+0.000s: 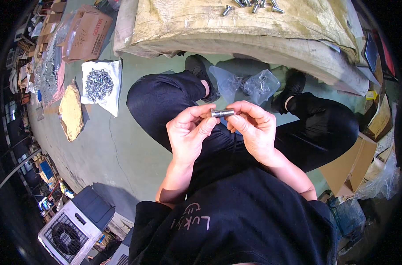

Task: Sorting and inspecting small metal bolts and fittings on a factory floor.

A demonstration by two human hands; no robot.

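Just short of the near edge of the worktop (187, 28), left hand (186, 134) and right hand (259, 132) pinch a metal bolt (222, 113) between them, apparently inspecting it; turning it would call for a lighter hold.

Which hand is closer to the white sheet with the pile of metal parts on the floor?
Left. The left hand is to the right of the white sheet, lower in the picture; the right hand is farther right, beyond the left.

The bolt (222, 113) is smooth, glossy metal, the bag (263, 85) shiny plastic, the carton (87, 39) matt cardboard.
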